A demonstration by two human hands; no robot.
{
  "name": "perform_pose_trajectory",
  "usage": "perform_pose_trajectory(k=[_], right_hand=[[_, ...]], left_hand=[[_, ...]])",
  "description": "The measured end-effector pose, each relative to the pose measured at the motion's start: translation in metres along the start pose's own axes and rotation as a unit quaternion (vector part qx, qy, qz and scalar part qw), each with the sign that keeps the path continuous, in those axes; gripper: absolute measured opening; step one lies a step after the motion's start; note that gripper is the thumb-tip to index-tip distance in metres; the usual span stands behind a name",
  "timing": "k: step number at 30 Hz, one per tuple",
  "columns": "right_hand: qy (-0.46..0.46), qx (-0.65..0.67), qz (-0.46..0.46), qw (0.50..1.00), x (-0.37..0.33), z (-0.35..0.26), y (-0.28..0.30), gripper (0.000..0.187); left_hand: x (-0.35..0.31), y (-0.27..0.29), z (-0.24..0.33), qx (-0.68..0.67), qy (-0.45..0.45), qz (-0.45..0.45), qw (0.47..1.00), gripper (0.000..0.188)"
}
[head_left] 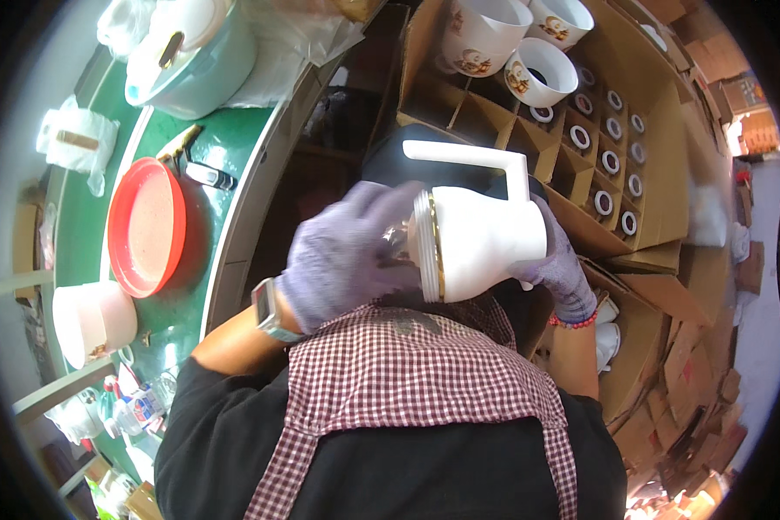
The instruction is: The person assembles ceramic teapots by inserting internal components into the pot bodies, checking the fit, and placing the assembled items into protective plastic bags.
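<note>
A white jug point(485, 238) with a long angular handle and a gold band lies tilted on its side in front of my checked apron. My right hand point(562, 264), in a grey-purple glove, grips the jug's right end, its fingers partly hidden behind it. At the other end, my gloved left hand point(334, 251) is closed round a clear, rounded lid-like part point(399, 241) next to the gold band. That hand is slightly blurred. Whether the clear part is fixed to the jug, I cannot tell.
Right of me, a divided cardboard box point(667, 204) holds several ring-topped items; white decorated pots point(485, 39) stand at its far end. A lower carton point(641, 347) contains white ware. On the green table point(212, 156) at left are a red tray point(147, 227) and a pale blue bucket point(204, 74).
</note>
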State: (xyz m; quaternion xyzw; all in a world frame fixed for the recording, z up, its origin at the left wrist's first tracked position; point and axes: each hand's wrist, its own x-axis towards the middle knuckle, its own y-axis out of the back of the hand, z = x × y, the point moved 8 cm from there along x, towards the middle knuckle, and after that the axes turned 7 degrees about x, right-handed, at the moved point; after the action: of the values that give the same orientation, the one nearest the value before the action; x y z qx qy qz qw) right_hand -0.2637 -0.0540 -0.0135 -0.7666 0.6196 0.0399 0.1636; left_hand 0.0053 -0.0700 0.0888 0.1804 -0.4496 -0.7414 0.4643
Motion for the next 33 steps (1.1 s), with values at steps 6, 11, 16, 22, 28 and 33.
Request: perform_pose_trajectory(k=[6, 11, 16, 22, 28, 33], right_hand=[[-0.107, 0.062, 0.034, 0.992, 0.02, 0.037, -0.002, 0.105], [-0.086, 0.063, 0.014, 0.994, 0.018, 0.044, 0.0, 0.101], [-0.052, 0.08, 0.024, 0.995, -0.005, 0.037, 0.028, 0.097], [0.016, 0.24, 0.031, 0.97, -0.041, 0.036, 0.021, 0.083], [0.134, 0.064, 0.119, 0.982, -0.045, -0.013, -0.01, 0.109], [0.293, -0.293, 0.153, 0.897, -0.04, -0.105, -0.059, 0.122]], left_hand=[[-0.089, -0.035, -0.124, -0.138, 0.189, -0.005, 0.972, 0.092], [-0.075, -0.062, -0.089, -0.173, 0.134, -0.008, 0.976, 0.094], [-0.042, -0.031, -0.041, -0.108, -0.008, -0.006, 0.994, 0.082], [-0.027, -0.042, -0.022, -0.333, -0.191, 0.101, 0.918, 0.105], [0.014, -0.054, -0.042, -0.627, 0.073, 0.02, 0.775, 0.129], [0.012, -0.095, -0.076, -0.678, 0.095, -0.074, 0.725, 0.117]])
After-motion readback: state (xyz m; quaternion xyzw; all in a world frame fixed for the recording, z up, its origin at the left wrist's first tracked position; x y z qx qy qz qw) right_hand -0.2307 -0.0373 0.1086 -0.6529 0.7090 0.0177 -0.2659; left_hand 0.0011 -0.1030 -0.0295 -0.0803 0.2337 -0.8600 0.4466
